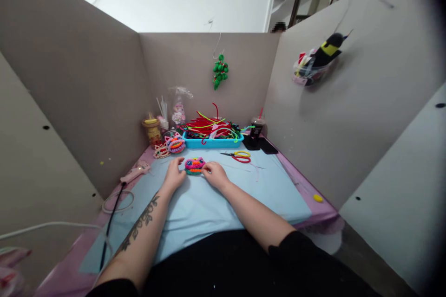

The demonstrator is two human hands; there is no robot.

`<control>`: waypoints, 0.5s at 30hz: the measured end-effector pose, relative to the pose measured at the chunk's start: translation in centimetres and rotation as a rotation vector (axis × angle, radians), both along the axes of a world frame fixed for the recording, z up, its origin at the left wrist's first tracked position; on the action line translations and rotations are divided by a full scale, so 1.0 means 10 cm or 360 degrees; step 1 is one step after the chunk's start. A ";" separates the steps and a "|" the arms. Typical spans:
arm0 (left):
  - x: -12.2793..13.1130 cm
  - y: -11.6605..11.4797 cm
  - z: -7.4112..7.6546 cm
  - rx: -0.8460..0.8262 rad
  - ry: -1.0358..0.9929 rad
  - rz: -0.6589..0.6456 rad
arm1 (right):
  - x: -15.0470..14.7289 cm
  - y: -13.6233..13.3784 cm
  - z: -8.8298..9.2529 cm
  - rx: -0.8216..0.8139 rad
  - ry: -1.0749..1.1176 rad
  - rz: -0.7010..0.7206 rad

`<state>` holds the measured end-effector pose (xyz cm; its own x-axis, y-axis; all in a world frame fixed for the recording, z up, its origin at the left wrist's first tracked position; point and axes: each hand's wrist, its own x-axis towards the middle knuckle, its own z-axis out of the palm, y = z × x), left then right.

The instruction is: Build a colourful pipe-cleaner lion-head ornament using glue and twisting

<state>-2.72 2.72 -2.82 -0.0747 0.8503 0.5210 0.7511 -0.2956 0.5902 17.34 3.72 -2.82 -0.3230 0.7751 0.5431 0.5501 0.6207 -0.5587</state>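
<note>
A small fuzzy multicoloured craft piece (194, 165), pink, orange and green, lies on the light blue mat (209, 204). My left hand (175, 174) holds its left side with curled fingers. My right hand (215, 174) grips its right side the same way. Both forearms reach forward over the mat.
A blue tray (212, 141) of coloured pipe cleaners stands at the back, with yellow-and-red scissors (239, 155) in front of it. Finished fuzzy pieces (172, 145) and a jar (152, 131) sit at the back left. A pink glue gun (135, 172) and its cord lie left. Grey partition walls enclose the desk.
</note>
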 end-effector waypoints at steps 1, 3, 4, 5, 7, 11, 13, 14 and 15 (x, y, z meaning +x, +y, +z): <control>0.00 0.02 -0.02 -0.0027 0.0024 -0.0007 | -0.02 0.00 0.00 -0.0004 -0.0030 -0.0002; 0.00 0.04 -0.06 -0.0090 0.0043 -0.0038 | -0.05 -0.01 0.00 -0.0022 -0.0071 -0.0023; 0.01 0.05 -0.07 -0.0122 0.0043 -0.0056 | -0.06 -0.01 0.00 -0.0032 -0.0081 -0.0044; 0.01 0.06 -0.08 -0.0147 0.0040 -0.0072 | -0.07 0.00 -0.01 -0.0041 -0.0086 -0.0067; 0.03 0.07 -0.09 -0.0174 0.0035 -0.0091 | -0.08 0.01 -0.03 -0.0053 -0.0087 -0.0108; 0.04 0.05 -0.08 -0.0228 0.0036 -0.0028 | -0.07 0.05 -0.08 -0.0092 -0.0039 -0.0121; 0.04 0.03 -0.05 -0.0272 0.0091 0.0076 | -0.07 0.07 -0.09 -0.0124 0.0023 -0.0105; 0.04 0.01 -0.04 -0.0303 0.0135 0.0133 | -0.07 0.07 -0.10 -0.0136 0.0070 -0.0086; 0.05 -0.01 -0.02 -0.0339 0.0181 0.0182 | -0.07 0.08 -0.10 -0.0142 0.0133 -0.0056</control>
<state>-2.25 2.63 -3.04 -0.1276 0.9311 0.3417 0.8376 -0.0834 0.5399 16.68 4.52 -3.85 -0.2512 0.8317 0.4952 0.5197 0.5475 -0.6559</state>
